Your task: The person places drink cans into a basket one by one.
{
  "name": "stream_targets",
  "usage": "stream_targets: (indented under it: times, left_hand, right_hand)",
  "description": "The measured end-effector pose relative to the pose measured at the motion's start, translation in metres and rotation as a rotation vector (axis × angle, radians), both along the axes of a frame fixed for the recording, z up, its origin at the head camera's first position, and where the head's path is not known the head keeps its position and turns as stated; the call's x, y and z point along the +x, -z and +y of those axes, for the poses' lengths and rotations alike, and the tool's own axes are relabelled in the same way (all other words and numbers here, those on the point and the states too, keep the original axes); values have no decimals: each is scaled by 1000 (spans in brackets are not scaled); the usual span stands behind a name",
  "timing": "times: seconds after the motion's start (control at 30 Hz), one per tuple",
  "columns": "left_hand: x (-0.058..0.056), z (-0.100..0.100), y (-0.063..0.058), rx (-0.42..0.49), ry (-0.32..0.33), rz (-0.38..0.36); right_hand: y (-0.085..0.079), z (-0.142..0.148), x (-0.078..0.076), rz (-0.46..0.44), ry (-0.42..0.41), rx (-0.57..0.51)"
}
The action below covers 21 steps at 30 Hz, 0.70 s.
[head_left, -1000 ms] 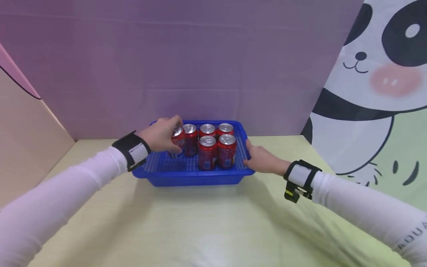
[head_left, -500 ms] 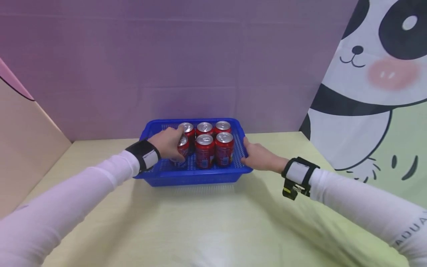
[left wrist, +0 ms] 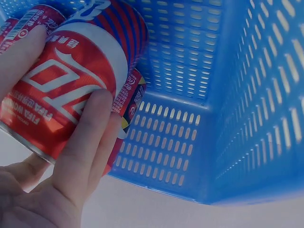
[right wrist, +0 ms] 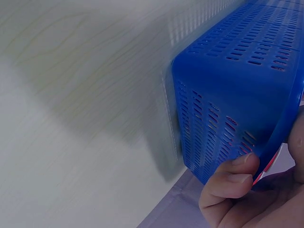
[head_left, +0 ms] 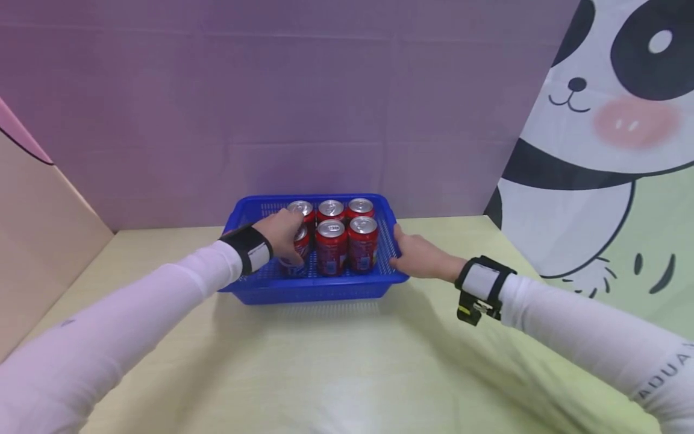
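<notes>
A blue perforated plastic basket (head_left: 311,293) stands on the table against the back wall. Inside it, red soda cans (head_left: 331,248) stand upright in two rows. My left hand (head_left: 279,234) reaches over the basket's left side and holds a soda can (left wrist: 71,85) at the front left, thumb on one side and fingers on the other. In the left wrist view another can (left wrist: 129,97) shows just behind the held one. At the basket's right rim is my right hand (head_left: 422,256); its curled fingers (right wrist: 228,183) grip the rim from outside in the right wrist view.
A pale wooden table (head_left: 336,361) extends in front of the basket. Behind is a purple cloth wall (head_left: 314,108), and a panda-print sheet (head_left: 623,181) hangs on the right. Bare slotted floor (left wrist: 161,142) shows in the basket's left part.
My left hand has brought its can rightward and toward the front of the basket, in line with the front row. My right hand has kept its grip on the rim.
</notes>
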State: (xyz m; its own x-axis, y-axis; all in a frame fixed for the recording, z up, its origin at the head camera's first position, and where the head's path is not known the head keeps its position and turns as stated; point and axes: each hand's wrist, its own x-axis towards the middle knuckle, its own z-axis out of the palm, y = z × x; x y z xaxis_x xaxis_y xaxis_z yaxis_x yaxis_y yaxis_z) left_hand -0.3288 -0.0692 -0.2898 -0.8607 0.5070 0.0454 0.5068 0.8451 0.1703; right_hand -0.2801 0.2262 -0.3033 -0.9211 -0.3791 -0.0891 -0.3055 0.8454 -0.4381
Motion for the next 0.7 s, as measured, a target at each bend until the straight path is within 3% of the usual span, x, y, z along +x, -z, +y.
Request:
stream_targets:
  times: [0.43,0.6,0.7]
  left_hand:
    - [-1,-7,1,76,22,-47]
    - [-2,-14,-2,85,-34,-97]
    - [-3,-19,-3,116,-44,-92]
  right_hand:
    - [1,-4,-6,10,-34,6]
    - [2,5,-12,19,-62,5]
    - [3,14,-15,43,-34,-13]
